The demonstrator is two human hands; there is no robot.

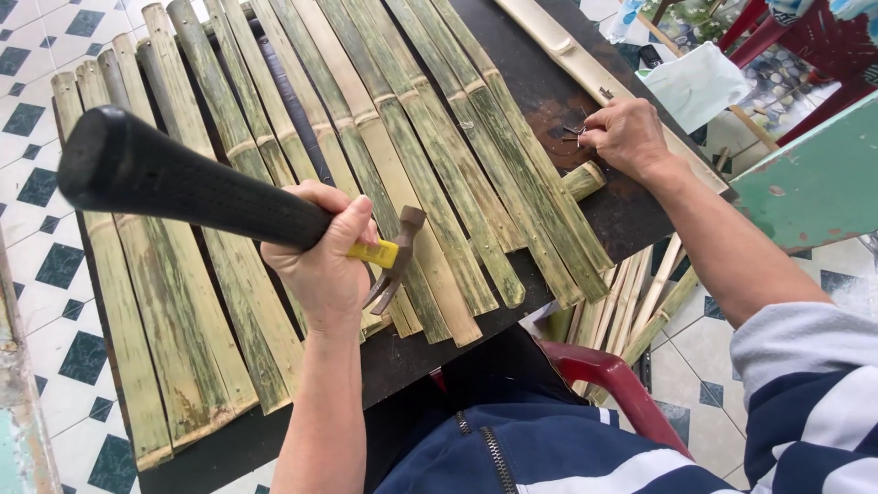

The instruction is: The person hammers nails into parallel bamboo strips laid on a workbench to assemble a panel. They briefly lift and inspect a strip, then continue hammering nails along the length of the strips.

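My left hand grips a claw hammer by its black rubber handle; the rusty steel head points down over the bamboo. Many split green-and-tan bamboo slats lie side by side across a dark board. My right hand rests on the board at the right edge of the slats, fingertips pinched at a small pile of nails. A short bamboo stub lies just below that hand.
A long pale bamboo strip lies along the board's far right edge. More bamboo strips lean beneath the board at the right. A red plastic chair is under me. A green-painted surface stands at right, above the tiled floor.
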